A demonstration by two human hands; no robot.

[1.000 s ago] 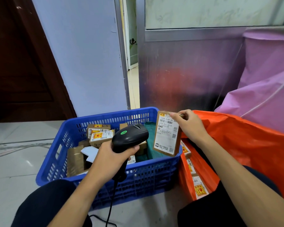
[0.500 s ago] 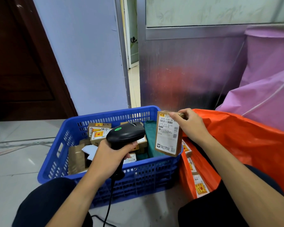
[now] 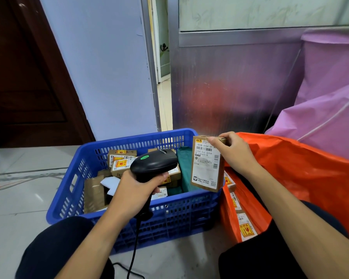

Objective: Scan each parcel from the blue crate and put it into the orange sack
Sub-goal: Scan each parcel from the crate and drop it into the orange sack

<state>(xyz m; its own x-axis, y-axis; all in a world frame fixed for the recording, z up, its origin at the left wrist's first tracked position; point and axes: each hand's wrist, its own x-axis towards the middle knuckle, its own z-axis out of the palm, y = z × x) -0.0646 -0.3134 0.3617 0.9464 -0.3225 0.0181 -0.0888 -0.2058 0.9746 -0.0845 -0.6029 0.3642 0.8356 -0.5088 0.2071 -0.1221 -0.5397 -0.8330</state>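
Blue plastic crate (image 3: 179, 218) sits on the tiled floor (image 3: 18, 198) ahead of your knees, its right wall just beside the orange sack (image 3: 300, 178), with open floor to its left. A metal panel (image 3: 230, 87) stands close behind both. Your right grip (image 3: 234, 152) pinches the top edge of a brown cardboard parcel (image 3: 207, 166), held upright above the crate's right rim, next to the sack's mouth. Its white label, printed with barcodes, faces the black scanner (image 3: 155, 162). Your left grip (image 3: 135, 190) is curled round the scanner's handle, above the crate. More labelled parcels (image 3: 121, 160) lie in the crate — others (image 3: 247, 228) already inside the sack.
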